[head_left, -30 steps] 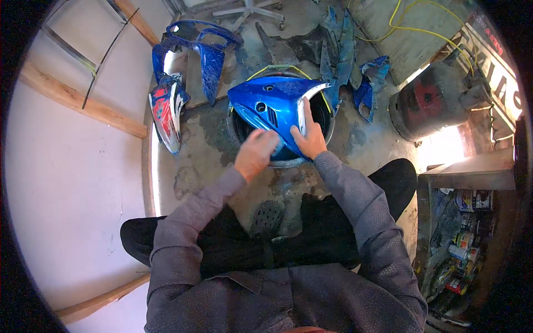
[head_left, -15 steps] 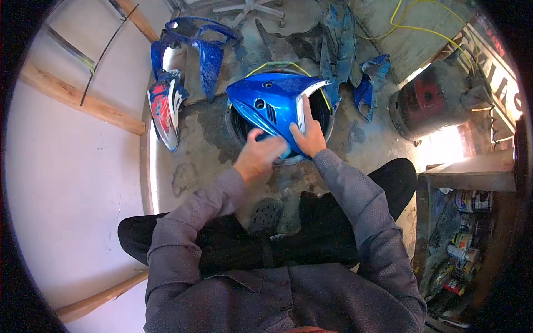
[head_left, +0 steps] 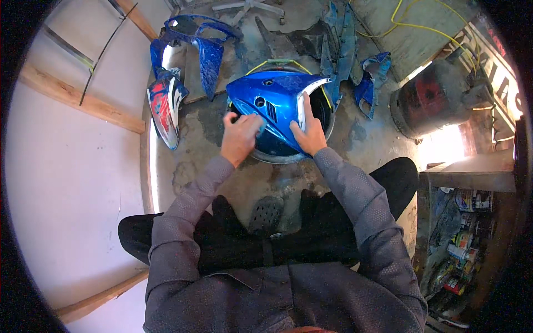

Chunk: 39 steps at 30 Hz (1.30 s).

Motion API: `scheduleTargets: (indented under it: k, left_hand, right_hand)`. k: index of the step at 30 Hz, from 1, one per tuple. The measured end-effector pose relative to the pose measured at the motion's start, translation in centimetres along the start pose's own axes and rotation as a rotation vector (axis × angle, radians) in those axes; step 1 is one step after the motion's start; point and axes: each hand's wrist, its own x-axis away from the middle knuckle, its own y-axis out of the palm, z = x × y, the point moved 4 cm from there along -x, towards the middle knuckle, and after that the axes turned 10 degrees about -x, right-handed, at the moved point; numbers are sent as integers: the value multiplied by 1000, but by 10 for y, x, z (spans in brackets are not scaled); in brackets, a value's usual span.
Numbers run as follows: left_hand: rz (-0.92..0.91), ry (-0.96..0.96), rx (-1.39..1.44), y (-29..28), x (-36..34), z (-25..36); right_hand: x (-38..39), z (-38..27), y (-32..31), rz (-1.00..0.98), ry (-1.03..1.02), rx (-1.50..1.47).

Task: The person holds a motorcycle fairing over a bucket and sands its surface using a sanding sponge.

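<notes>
A glossy blue plastic fairing panel (head_left: 288, 91) with a white-edged curved end, two round holes and a slotted vent lies across a round tub (head_left: 332, 129) with a dark inside. My right hand (head_left: 311, 133) grips the panel's right side, thumb on the blue face and fingers along the white edge. At the lower left edge, my left hand (head_left: 240, 136) is closed round a small teal pad (head_left: 261, 129) and presses it to the panel. Most of the pad is hidden by the fingers, and that hand is slightly blurred.
More fairing pieces lie around: a blue frame-like one (head_left: 210, 61), a red-and-white one (head_left: 164, 111), dark ones (head_left: 300, 41) and a blue scrap (head_left: 366, 83). A rusty metal tank (head_left: 425, 102) stands right, near shelves of cans (head_left: 461, 244). A white wall (head_left: 72, 166) rises at left.
My left hand has slid with the teal pad to the left and away from me, along the panel's lower edge. My right hand and the panel stay in place.
</notes>
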Motion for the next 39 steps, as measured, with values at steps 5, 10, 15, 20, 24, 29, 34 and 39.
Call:
scheduleTargets:
  k: [5, 10, 15, 20, 24, 29, 34, 39]
  left_hand:
    - [48, 139, 163, 5, 18, 54]
    - [31, -4, 36, -1, 2, 2]
    - [-3, 121, 157, 6, 14, 51]
    - [69, 73, 155, 7, 17, 5]
    - [55, -40, 162, -1, 0, -8]
    - [24, 241, 331, 7, 16, 52]
    - [37, -49, 137, 3, -6, -27]
    - [62, 114, 219, 2, 7, 41]
  right_hand:
    - [-4, -3, 3, -5, -53, -4]
    - [-5, -12, 0, -77, 168, -14]
    - [-3, 4, 4, -9, -31, -16]
    - [-5, -3, 4, -12, -36, -29]
    - [-4, -2, 1, -16, -16, -3]
    - [-3, 0, 2, -7, -86, -30]
    - [-4, -3, 2, -8, -33, 8]
    - [-3, 3, 3, -5, -32, 12]
